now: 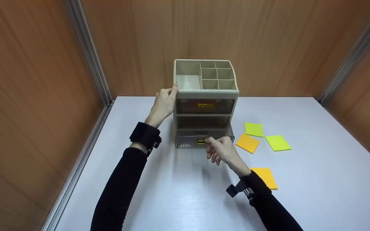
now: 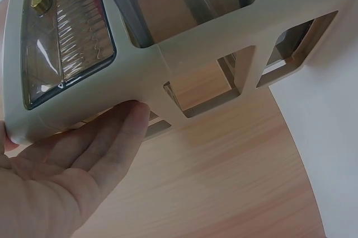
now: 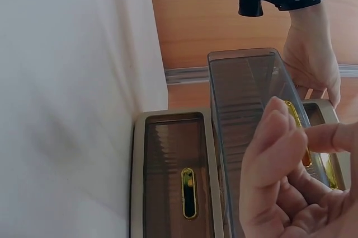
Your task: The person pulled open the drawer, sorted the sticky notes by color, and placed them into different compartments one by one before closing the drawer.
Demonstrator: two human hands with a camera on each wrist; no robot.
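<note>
pinching the gold handle [image 1: 201, 141] of the lower drawer [image 1: 204, 141] (pulled partly out), the right hand [image 1: 222, 150] hides most of it. left hand [image 1: 164, 103], fingers straight, presses the organizer [image 1: 205, 93] side on the table [image 1: 316, 179]; drawer contents unclear.

The beige desk organizer [image 1: 206, 93] stands upright on the table, its smoky lower drawer [image 1: 201, 136] pulled partway out.

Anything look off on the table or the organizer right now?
Nothing damaged or spilled. The lower drawer of the organizer stands pulled out, with the right hand at its gold handle; the upper drawer sits flush. The left hand steadies the organizer's side. Four sticky-note pads lie scattered at loose angles.
</note>
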